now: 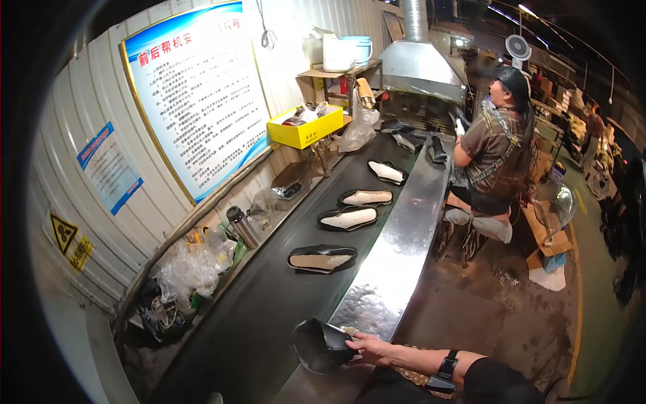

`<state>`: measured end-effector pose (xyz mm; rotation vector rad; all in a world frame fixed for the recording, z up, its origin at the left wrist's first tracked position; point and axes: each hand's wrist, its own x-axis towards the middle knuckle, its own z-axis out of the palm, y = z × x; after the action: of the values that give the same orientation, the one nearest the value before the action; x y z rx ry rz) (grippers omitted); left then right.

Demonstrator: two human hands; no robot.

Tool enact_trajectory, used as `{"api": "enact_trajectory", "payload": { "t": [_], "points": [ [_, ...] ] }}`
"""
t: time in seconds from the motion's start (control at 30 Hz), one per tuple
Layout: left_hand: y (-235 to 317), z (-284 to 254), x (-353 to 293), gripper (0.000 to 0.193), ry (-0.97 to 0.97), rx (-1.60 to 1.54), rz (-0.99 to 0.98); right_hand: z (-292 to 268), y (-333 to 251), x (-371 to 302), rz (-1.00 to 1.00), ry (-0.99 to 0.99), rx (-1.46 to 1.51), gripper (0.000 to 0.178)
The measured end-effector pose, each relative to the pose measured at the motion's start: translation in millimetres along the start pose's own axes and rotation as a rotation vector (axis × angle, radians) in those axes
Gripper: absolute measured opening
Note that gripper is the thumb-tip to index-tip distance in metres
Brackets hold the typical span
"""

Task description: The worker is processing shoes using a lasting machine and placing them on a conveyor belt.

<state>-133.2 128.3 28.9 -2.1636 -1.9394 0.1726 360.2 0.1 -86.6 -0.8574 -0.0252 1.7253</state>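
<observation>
My right hand [372, 349] comes in from the lower right, its fingers closed on the edge of a black shoe upper [319, 343]. The upper is held over the near end of the metal ledge [383, 266] beside the dark conveyor belt [269, 303]. Farther up the belt, several black shoes with pale soles facing up lie in a row; the nearest is a shoe with a tan sole [321, 260]. My left hand does not show.
A co-worker [501, 141] sits at the right of the far belt, near a metal hood [424, 71]. Along the left wall stand a yellow box [306, 131], a steel flask [243, 227] and plastic bags [195, 269]. Wall posters hang above.
</observation>
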Motion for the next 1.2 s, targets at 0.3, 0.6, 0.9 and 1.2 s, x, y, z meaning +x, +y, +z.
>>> {"api": "enact_trajectory", "payload": {
  "t": [0.3,0.6,0.9,1.2],
  "points": [
    [172.2,-36.3,-52.9,0.047,0.356,-0.338,0.457,-21.8,-1.9,-24.8,0.013,0.052,-0.030,0.050],
    [286.8,11.1,-107.3,0.063,0.563,-0.388,0.920,-54.5,-23.9,-28.7,-0.053,-0.008,0.099,0.043],
    [321.1,52.2,-138.2,0.036,0.343,-0.574,0.977,-24.7,-18.0,-44.7,-0.002,0.138,0.289,0.036],
    [283.0,4.1,-74.8,0.033,-0.109,-1.762,-0.210,-12.4,-30.0,-77.0,-0.145,0.098,0.042,0.043]
  ]
}}
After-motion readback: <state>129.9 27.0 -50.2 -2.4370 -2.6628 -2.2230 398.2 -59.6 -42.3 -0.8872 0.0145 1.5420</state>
